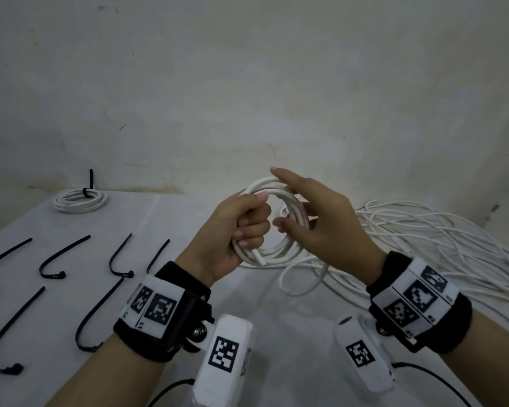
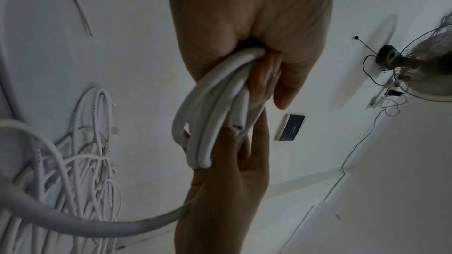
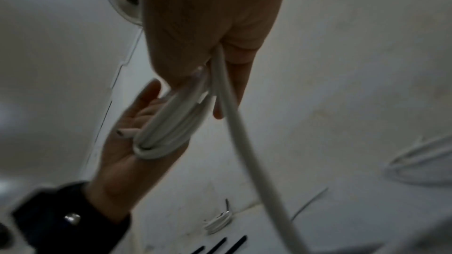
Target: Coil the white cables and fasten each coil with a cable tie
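Note:
A small coil of white cable (image 1: 279,254) (image 2: 208,113) (image 3: 171,132) is held above the table between both hands. My left hand (image 1: 247,227) (image 2: 257,16) (image 3: 127,152) grips its left side in a fist, and the cut cable end (image 1: 259,261) sticks out below the palm. My right hand (image 1: 321,218) (image 2: 227,190) (image 3: 208,16) pinches the coil's right side, thumb in front and fingers behind, index finger pointing up. The uncoiled rest of this cable (image 3: 244,142) (image 2: 97,229) trails from that hand down to the table.
A tangled heap of loose white cables (image 1: 423,236) (image 2: 80,161) lies at the right. A finished coil (image 1: 80,199) (image 3: 217,221) with a black tie stands at the back left. Several black cable ties (image 1: 62,257) lie on the white table (image 1: 276,304), left. The wall is close behind.

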{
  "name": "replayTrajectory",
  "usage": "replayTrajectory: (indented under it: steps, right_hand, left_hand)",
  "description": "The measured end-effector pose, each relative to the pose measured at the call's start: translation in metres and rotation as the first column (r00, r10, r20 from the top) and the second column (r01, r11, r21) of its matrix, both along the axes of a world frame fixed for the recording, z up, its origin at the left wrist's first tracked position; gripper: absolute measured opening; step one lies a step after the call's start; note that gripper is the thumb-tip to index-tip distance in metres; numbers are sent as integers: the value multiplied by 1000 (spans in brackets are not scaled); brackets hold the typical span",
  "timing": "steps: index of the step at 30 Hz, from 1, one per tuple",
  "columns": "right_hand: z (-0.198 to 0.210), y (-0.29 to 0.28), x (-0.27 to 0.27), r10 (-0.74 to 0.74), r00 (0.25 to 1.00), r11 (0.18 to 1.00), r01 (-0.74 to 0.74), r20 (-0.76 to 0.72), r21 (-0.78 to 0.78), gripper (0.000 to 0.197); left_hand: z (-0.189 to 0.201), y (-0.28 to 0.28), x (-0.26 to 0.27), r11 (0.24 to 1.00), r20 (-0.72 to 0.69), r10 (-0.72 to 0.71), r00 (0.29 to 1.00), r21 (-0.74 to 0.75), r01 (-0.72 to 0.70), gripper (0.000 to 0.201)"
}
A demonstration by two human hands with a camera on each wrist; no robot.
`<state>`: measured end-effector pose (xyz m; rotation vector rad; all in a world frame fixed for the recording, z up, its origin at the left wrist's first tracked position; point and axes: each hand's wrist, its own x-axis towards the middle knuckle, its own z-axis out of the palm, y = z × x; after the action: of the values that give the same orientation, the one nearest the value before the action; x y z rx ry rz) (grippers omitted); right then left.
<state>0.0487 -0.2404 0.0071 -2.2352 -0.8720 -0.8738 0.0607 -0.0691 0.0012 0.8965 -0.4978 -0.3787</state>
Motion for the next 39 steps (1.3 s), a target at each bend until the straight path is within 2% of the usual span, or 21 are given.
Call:
replayTrajectory:
  steps: [2,5,7,10,12,16,18,20,24,29,32,34,36,39]
  right_hand:
    - [0,2,2,-26,1000,1000,26,10,15,58]
    - [4,0,1,-99,986,987,114,132,-111,57]
    - [6,1,-1,-102,986,981,122,131,-154,55]
    - [6,-1,0,-101,990,986,112,96,-122,50]
    - [7,-3,1,-99,992,991,105,73,-84,48]
    - [10,-2,-1,-88,994,995,91,66,-49,48]
    - [12,1,-2,-78,994,996,81,78,-37,47]
    - [16,0,-1,-68,994,997,71,91,-29,45]
    - [19,-1,-1,-55,995,998,57,87,-25,43]
    - [19,-1,0,-33,997,999,33,67,-7,42]
    - [19,-1,0,-24,997,1000,23,79,3,42]
    - [18,0,1,-20,994,1000,18,107,22,42]
    - [17,1,2,-32,989,999,27,141,38,43]
    - [14,4,3,-41,988,997,30,147,74,40]
  left_hand:
    - [-1,1,3,999,3,1,1000,33,-1,22]
    - [0,8,8,979,93,56,994,188,-73,11]
    - [0,16,11,919,220,114,969,347,-187,6]
    - [2,23,11,825,382,136,914,467,-318,19]
    - [5,21,6,770,500,154,852,480,-421,16]
    - [3,16,4,649,740,157,654,422,-633,15]
    - [3,16,4,627,774,166,611,395,-671,17]
    - [3,15,4,624,778,193,598,373,-686,18]
    - [2,16,6,681,734,198,649,373,-630,21]
    - [4,17,6,790,542,154,826,435,-433,26]
    - [5,18,6,827,454,138,880,436,-354,31]
    - [5,16,5,885,354,101,930,395,-247,36]
    - [5,12,3,949,232,54,971,291,-122,38]
    - [5,6,1,989,111,35,993,137,-50,39]
